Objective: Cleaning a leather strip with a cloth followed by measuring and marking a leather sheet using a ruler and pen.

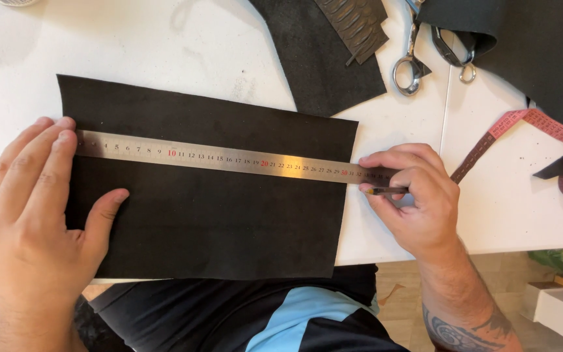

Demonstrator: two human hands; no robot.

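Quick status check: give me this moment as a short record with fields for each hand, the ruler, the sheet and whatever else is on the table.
left hand: flat, fingers pressing the ruler's left end, thumb on the sheet
right hand: grip on a pen, tip at the ruler's lower edge near the sheet's right edge
ruler: steel, lying across the sheet, slightly tilted, right end past the sheet's edge
sheet: dark, rectangular, flat on the white table
behind: scissors, more dark pieces
right: pink tape measure

A white table (184,45) carries a black sheet (210,215). Scissors (418,58), a pink tape measure (548,130) and dark scraps (320,65) lie on it too.
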